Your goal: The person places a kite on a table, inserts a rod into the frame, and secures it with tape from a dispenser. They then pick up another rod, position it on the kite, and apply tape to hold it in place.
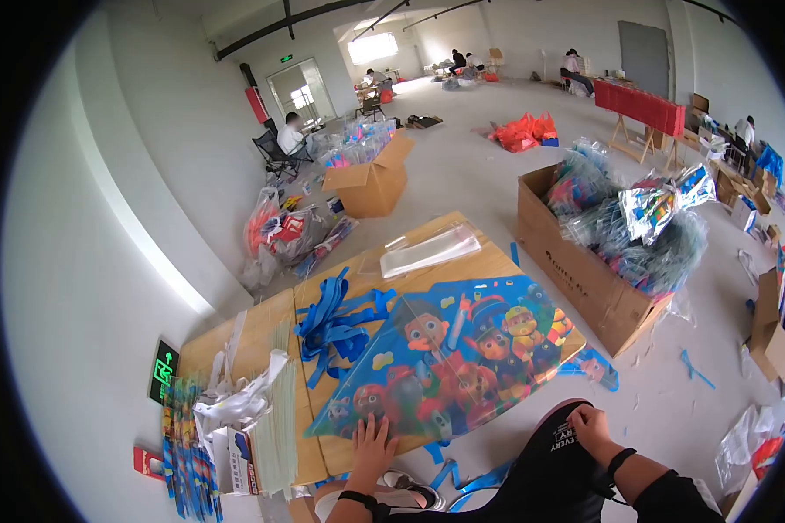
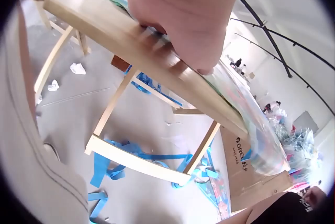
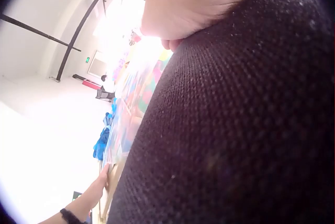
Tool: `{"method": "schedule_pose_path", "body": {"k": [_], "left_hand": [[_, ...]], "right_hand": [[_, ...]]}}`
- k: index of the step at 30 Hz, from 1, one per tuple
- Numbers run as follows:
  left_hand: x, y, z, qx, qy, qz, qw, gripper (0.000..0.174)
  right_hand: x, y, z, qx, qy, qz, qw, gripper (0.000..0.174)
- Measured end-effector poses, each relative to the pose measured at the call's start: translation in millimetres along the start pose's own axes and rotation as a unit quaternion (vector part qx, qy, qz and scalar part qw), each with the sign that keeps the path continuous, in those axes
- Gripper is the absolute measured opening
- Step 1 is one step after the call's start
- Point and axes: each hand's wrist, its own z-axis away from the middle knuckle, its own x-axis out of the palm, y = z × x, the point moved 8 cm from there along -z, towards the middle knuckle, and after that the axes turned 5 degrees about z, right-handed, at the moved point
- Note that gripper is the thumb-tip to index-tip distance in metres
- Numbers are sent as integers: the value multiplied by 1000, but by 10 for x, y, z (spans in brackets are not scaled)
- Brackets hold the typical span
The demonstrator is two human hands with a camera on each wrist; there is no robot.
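A blue kite-shaped plastic sheet (image 1: pixel 445 357) printed with cartoon figures lies across the near half of the wooden table (image 1: pixel 340 453). My left hand (image 1: pixel 375 446) rests on its near left corner with the fingers straight and spread. In the left wrist view that hand (image 2: pixel 183 19) lies at the table's edge, its fingers partly hidden. My right hand (image 1: pixel 591 431) rests on my raised black-clad knee (image 1: pixel 549 462), fingers loosely curled, holding nothing. Seen from the right wrist, the knee fills most of the view, below the hand (image 3: pixel 193 6).
Blue ribbons (image 1: pixel 333 327) lie in a heap left of the sheet. Clear plastic strips (image 1: pixel 432 251) sit at the table's far end, pale thin sticks (image 1: pixel 277 418) at its left. A cardboard box (image 1: pixel 576 261) of wrapped goods stands right of the table, another box (image 1: pixel 375 185) behind.
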Motion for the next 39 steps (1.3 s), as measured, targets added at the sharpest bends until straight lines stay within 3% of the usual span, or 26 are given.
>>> {"method": "schedule_pose_path", "body": {"k": [11,17,20,23,25,32,34,37,39], "left_hand": [[-216,-218,361,-15,-13,13,1000,61],[-320,-161,354,-62,14,-6,998,53],[-341,-139,242,-122,-16,-21,992,49],[-498,26,-42,-92,-7,1,996,49],[-529,152,-306,40,56,9,998,49],[-401,-791,-1158,-39,43,-15,998,43],[-420,-934,-1294,-133,-32,-13,990,42],[-74,-1400,-1582,-135,-3,48,990,43],[-22,-1477,-1790,-142,-31,57,988,45]], "right_hand": [[-49,-257,29,8,-13,65,998,21],[8,-171,2,-4,-12,54,998,20],[29,-119,10,-12,-1,41,999,18],[49,-92,40,-8,-5,38,999,19],[38,-114,57,0,-14,45,999,20],[-60,-24,154,-8,25,38,999,17],[-102,-87,153,-5,29,30,999,16],[-134,-44,114,-10,46,19,999,15],[-121,-83,62,-12,21,44,999,20]]}}
